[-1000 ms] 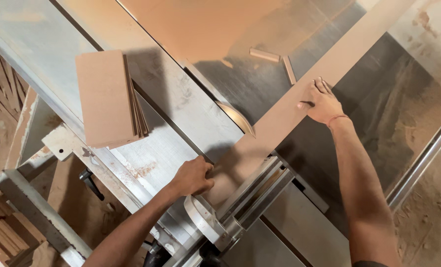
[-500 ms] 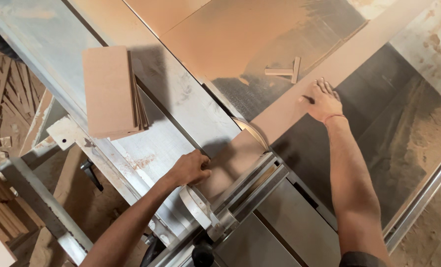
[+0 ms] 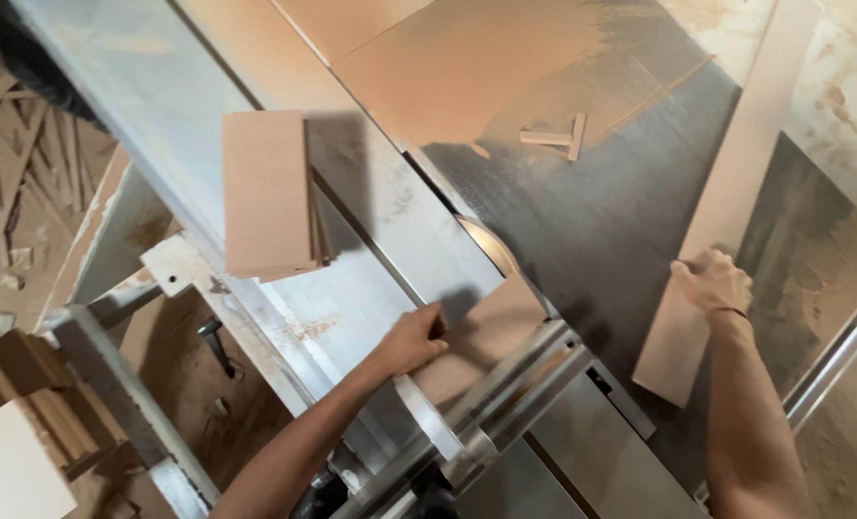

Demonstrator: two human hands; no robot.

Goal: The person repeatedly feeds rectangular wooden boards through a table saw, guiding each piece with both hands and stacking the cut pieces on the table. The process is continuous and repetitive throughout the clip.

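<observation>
**Two hands, two pieces of board at the saw**

Closed around the edge of a long narrow board strip [image 3: 726,207], the right hand [image 3: 712,282] has its grip wrapped on the strip near its lower end; the fingers curl over the wood and a thin band sits at the wrist. That strip lies slanted on the dark right part of the saw desk [image 3: 601,231], running from the upper right corner of the view down to a squared end just below the hand, well apart from the blade.

Over on the other side, the left hand [image 3: 411,338] presses down on a short brown board piece [image 3: 491,322], fingers bent over its near-left edge, grip narrow and resting on the wood rather than lifting it. This piece lies just in front of the round saw blade [image 3: 486,245], which rises through the slot in the desk, and it butts against a metal fence rail [image 3: 505,384] on the side nearer the person.

A stack of cut rectangular panels [image 3: 267,192] rests on the pale sliding carriage [image 3: 159,115] to the left of the blade, apart from both hands. Beyond the blade a large brown sheet [image 3: 486,67] covers the far part of the desk, and two small offcuts [image 3: 558,136] lie in a T shape at its edge. Sawdust coats the floor [image 3: 842,115] at right, and scrap wood slats [image 3: 15,183] lie below at left.
</observation>
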